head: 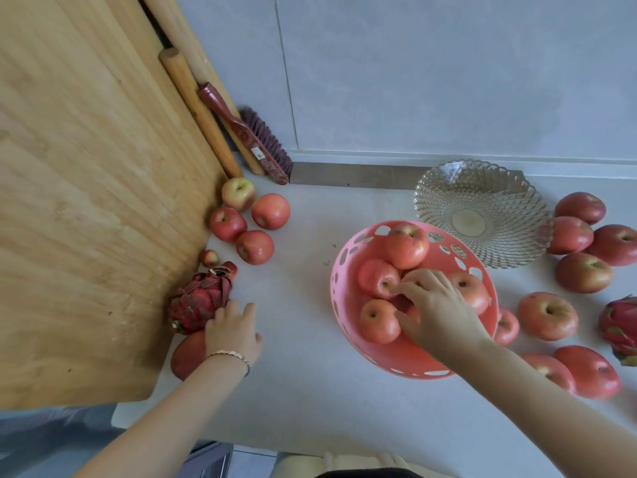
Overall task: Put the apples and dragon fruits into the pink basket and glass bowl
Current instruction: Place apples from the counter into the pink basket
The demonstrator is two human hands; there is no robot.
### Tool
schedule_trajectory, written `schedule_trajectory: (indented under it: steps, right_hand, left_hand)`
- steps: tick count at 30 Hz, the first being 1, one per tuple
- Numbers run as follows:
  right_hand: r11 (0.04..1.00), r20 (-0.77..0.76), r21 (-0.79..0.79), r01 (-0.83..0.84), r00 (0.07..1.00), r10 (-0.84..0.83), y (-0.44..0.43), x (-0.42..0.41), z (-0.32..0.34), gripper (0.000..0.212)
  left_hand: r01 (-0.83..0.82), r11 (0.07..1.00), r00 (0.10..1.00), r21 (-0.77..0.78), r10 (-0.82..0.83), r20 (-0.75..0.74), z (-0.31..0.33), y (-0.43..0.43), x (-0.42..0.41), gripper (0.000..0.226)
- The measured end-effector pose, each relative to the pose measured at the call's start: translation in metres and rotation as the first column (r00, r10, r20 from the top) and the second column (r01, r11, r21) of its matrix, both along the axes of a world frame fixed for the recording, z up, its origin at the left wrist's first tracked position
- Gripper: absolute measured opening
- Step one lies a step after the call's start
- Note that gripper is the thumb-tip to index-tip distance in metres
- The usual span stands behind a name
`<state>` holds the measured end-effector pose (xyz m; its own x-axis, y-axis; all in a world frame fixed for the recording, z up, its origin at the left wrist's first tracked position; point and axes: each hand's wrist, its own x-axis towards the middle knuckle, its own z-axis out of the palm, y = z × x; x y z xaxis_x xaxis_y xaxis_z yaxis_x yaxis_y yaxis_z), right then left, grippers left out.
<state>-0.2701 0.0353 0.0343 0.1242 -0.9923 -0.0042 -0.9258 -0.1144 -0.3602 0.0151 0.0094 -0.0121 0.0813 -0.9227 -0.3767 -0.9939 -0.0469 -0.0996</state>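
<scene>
Near the front edge of the counter [310,401]: right hand [437,312] reaching into the pink basket [396,360], fingers spread loosely over the apples [379,320] inside, whether gripping one impossible to tell. At the left edge beside the wooden board [89,201]: left hand [232,331] open, fingertips touching a dragon fruit [200,300], not closed around it. Toward the back edge: glass bowl [481,210] holding nothing, loose apples on both sides.

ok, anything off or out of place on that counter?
Mostly fine. The pink basket looks tilted toward the camera, with the right hand on the apples inside. The glass bowl holds nothing yet. The dragon fruit by the left hand has dry, ragged scales.
</scene>
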Motion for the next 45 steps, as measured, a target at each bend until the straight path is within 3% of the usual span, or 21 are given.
schedule_trajectory:
  steps: [4, 8, 12, 15, 17, 19, 21, 22, 25, 28, 31, 33, 35, 38, 40, 45]
  right_hand:
    - [0.997, 0.144, 0.048, -0.065, 0.988, 0.058, 0.005, 0.018, -0.006, 0.017]
    - [0.989, 0.165, 0.038, -0.141, 0.977, 0.133, 0.007, 0.035, -0.016, 0.019]
    - [0.984, 0.22, 0.054, -0.169, 0.963, 0.153, 0.006, 0.047, -0.01, 0.023]
    - [0.979, 0.269, 0.035, -0.203, 0.945, 0.186, 0.007, 0.051, -0.002, 0.035]
    - [0.954, 0.307, 0.057, -0.295, 0.914, 0.265, 0.008, 0.054, 0.006, 0.058]
    - [0.922, 0.338, 0.09, -0.376, 0.883, 0.326, 0.012, 0.06, 0.015, 0.081]
    - [0.939, 0.378, 0.02, -0.342, 0.873, 0.31, 0.013, 0.066, 0.024, 0.09]
    - [0.958, 0.4, -0.062, -0.28, 0.872, 0.281, 0.011, 0.066, 0.025, 0.09]
    - [0.981, 0.482, -0.186, -0.059, 0.864, 0.144, 0.006, 0.046, 0.028, 0.08]
    - [0.985, 0.512, -0.076, 0.156, 0.854, -0.095, -0.004, 0.007, 0.035, 0.074]
    - [0.941, 0.435, 0.048, 0.335, 0.841, -0.321, -0.024, -0.038, 0.031, 0.068]
    - [0.919, 0.385, 0.102, 0.381, 0.837, -0.389, -0.039, -0.062, 0.026, 0.067]
    - [0.914, 0.36, 0.121, 0.388, 0.841, -0.404, -0.051, -0.077, 0.02, 0.067]
    - [0.918, 0.325, 0.162, 0.362, 0.859, -0.396, -0.066, -0.086, 0.012, 0.069]
    - [0.927, 0.302, 0.188, 0.324, 0.879, -0.368, -0.072, -0.085, 0.004, 0.069]
    - [0.932, 0.208, 0.202, 0.301, 0.917, -0.341, -0.078, -0.078, -0.007, 0.072]
  left_hand:
    - [-0.039, 0.999, 0.975, 0.036, 0.03, 0.221, -0.004, 0.014, 0.026, 0.056]
    - [-0.151, 0.983, 0.954, 0.103, 0.118, 0.274, -0.014, 0.024, 0.044, 0.065]
    - [-0.134, 0.982, 0.98, 0.134, 0.111, 0.168, -0.001, 0.026, 0.041, 0.065]
    - [-0.225, 0.954, 0.962, 0.199, 0.25, -0.109, 0.028, 0.021, 0.022, 0.067]
    - [-0.334, 0.912, 0.807, 0.239, 0.408, -0.426, 0.052, 0.015, 0.001, 0.055]
    - [-0.401, 0.844, 0.475, 0.357, 0.524, -0.707, 0.076, 0.011, -0.03, 0.042]
    - [-0.387, 0.755, 0.062, 0.53, 0.594, -0.802, 0.093, 0.01, -0.068, 0.028]
    - [-0.379, 0.748, -0.006, 0.544, 0.586, -0.81, 0.095, 0.009, -0.086, 0.025]
    - [-0.313, 0.807, 0.06, 0.501, 0.543, -0.837, 0.092, 0.003, -0.127, 0.034]
    - [-0.187, 0.863, 0.141, 0.47, 0.497, -0.856, 0.095, -0.011, -0.149, 0.022]
    - [-0.093, 0.992, 0.445, 0.088, 0.12, -0.888, 0.081, -0.03, -0.164, 0.005]
    - [0.061, 0.994, 0.609, -0.09, -0.109, -0.786, 0.068, -0.045, -0.175, 0.028]
    - [0.217, 0.962, 0.702, -0.167, -0.273, -0.658, 0.057, -0.062, -0.189, 0.049]
    - [0.409, 0.903, 0.779, -0.13, -0.42, -0.466, 0.044, -0.083, -0.211, 0.068]
    - [0.447, 0.893, 0.811, -0.057, -0.432, -0.394, 0.035, -0.094, -0.223, 0.071]
    - [0.434, 0.899, 0.81, -0.059, -0.418, -0.411, 0.021, -0.108, -0.229, 0.067]
